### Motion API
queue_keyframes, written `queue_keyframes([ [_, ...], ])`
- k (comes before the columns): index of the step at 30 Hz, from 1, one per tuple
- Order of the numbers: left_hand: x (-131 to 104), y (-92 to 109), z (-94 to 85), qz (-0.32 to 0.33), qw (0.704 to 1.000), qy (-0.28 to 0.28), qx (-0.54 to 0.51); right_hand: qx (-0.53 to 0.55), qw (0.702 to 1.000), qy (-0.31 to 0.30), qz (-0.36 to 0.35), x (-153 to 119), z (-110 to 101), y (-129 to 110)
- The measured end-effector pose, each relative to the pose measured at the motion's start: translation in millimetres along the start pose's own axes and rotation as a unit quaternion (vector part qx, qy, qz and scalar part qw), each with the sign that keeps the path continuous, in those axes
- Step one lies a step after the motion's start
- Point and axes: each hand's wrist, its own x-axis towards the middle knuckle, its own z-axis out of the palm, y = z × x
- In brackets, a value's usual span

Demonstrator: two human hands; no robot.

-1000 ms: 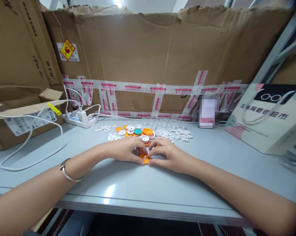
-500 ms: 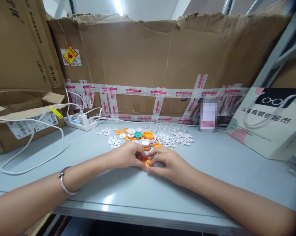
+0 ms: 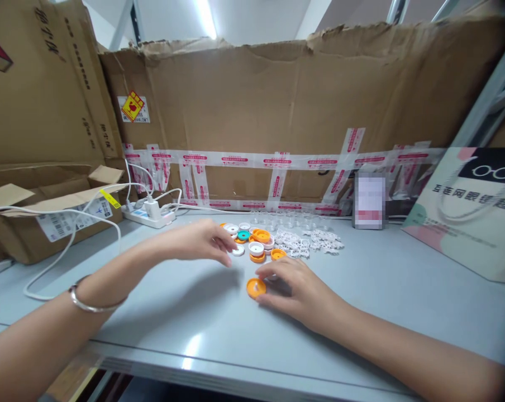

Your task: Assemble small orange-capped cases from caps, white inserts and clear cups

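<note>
An orange round plastic cap (image 3: 253, 294) with a small white piece at its centre lies on the table. My right hand (image 3: 300, 287) holds it by the edge, thumb on the near side and a finger on the far side. My left hand (image 3: 198, 241) is raised over the table with nothing in it, thumb and fingers apart. Its fingertips are close to a white disc (image 3: 238, 251) at the left of a heap of caps. In that heap are a teal cap (image 3: 243, 235), a white cap (image 3: 256, 249) and several orange caps (image 3: 261, 236).
White lace-like plastic pieces (image 3: 292, 243) lie right of the heap, with clear round pieces (image 3: 286, 218) behind. A phone (image 3: 368, 201) leans at the back. Cables run from a power strip (image 3: 149, 216) beside a cardboard box (image 3: 26, 234). A paper bag (image 3: 466, 223) stands right.
My left hand has let go of the orange cap and moved up and left, its fingers opening. My right hand keeps the cap near the same spot. The view has shifted slightly.
</note>
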Motion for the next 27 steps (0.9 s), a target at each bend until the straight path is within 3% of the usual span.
queue_keyframes([
  [5, -26, -67, -50.5, -0.133, 0.979, -0.002, 0.153, 0.019, 1.000, -0.001, 0.017, -1, 0, -2],
  [9, -41, -100, -60.4, -0.213, 0.960, -0.063, 0.172, 0.052, 0.998, -0.014, 0.033, 0, 2, -1],
  [18, -31, -101, -42.2, -0.221, 0.962, -0.086, 0.136, 0.085, 0.996, -0.027, 0.014, 1, 3, 0],
  [27, -31, -97, -41.9, -0.223, 0.962, -0.091, 0.132, 0.096, 0.995, -0.026, 0.004, 2, 5, 3],
])
